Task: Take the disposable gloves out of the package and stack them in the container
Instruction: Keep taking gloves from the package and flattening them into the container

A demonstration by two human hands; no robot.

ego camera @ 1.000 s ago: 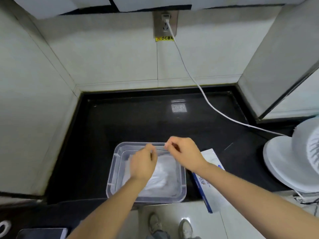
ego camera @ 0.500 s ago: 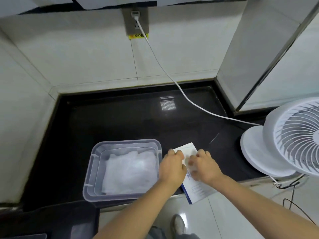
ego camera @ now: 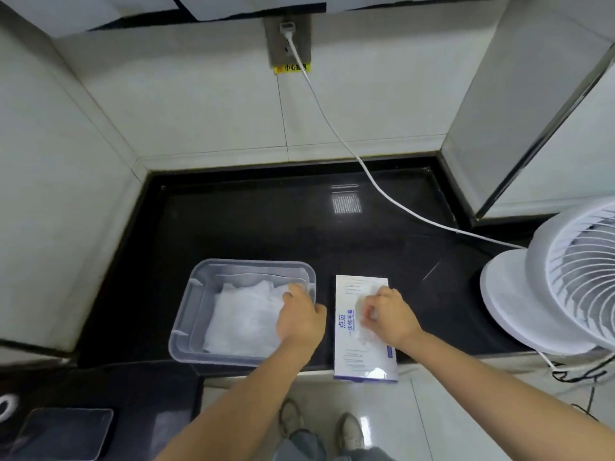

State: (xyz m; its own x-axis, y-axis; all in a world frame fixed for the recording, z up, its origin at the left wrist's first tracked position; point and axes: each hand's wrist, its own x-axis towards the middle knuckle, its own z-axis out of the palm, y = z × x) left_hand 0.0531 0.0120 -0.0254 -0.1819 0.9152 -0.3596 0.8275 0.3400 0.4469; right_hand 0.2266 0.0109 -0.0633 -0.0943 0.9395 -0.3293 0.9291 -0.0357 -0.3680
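Observation:
A clear plastic container (ego camera: pixel 199 287) stands on the black counter near its front edge. Inside it lies a flat stack of translucent white gloves (ego camera: pixel 243 324). My left hand (ego camera: pixel 299 316) sits on the container's right wall, fingers inside over the gloves and thumb outside. To the right lies the white glove package (ego camera: pixel 361 364) with blue print, its near end hanging over the counter edge. My right hand (ego camera: pixel 391 316) rests on top of the package, and its fingertips pinch a thin clear glove (ego camera: pixel 361 332) at the opening.
A white fan (ego camera: pixel 565 277) stands on the counter at the right. Its white cable (ego camera: pixel 366 171) runs across the back to a wall socket (ego camera: pixel 289 38). Tiled walls close in the left and back. A dark tray (ego camera: pixel 63 434) lies at the lower left.
Both hands left the container and went to the package. My left hand has since returned to the container's right wall, while my right hand stays on the package, pinching a glove.

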